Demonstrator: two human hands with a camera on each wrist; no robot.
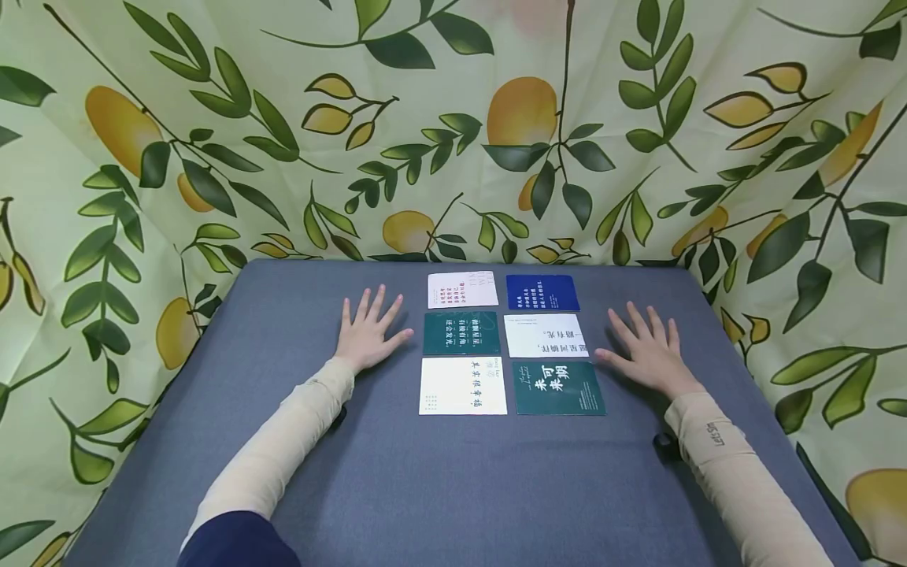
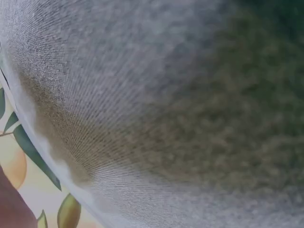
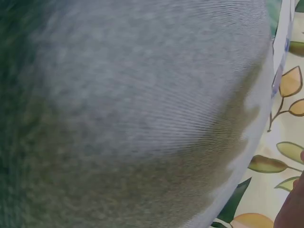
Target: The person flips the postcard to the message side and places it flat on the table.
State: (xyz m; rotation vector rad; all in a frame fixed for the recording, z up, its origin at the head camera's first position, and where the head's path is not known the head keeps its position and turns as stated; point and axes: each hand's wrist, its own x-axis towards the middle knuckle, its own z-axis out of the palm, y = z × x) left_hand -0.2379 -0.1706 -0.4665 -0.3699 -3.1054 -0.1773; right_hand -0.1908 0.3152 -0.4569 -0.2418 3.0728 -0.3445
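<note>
Six-card layout aside, several printed cards lie flat in two columns between my hands. The left column has a white card with red print (image 1: 453, 299), a dark green card (image 1: 442, 323) and a white card with dark writing (image 1: 446, 386). On the right are a blue card (image 1: 560, 283), a white card (image 1: 524, 342) and a larger-lettered green card (image 1: 531, 398). My left hand (image 1: 368, 331) rests on the table with spread fingers, left of the cards. Fingers also spread, my right hand (image 1: 650, 353) rests to their right. Neither hand touches a card.
A grey-blue cloth covers the table (image 1: 439, 488). Behind and beside it hangs a leaf-and-fruit patterned curtain (image 1: 439, 71). Dark wrist devices show under the left sleeve (image 1: 283, 441) and the right sleeve (image 1: 737, 472). Both wrist views show mostly blurred cloth.
</note>
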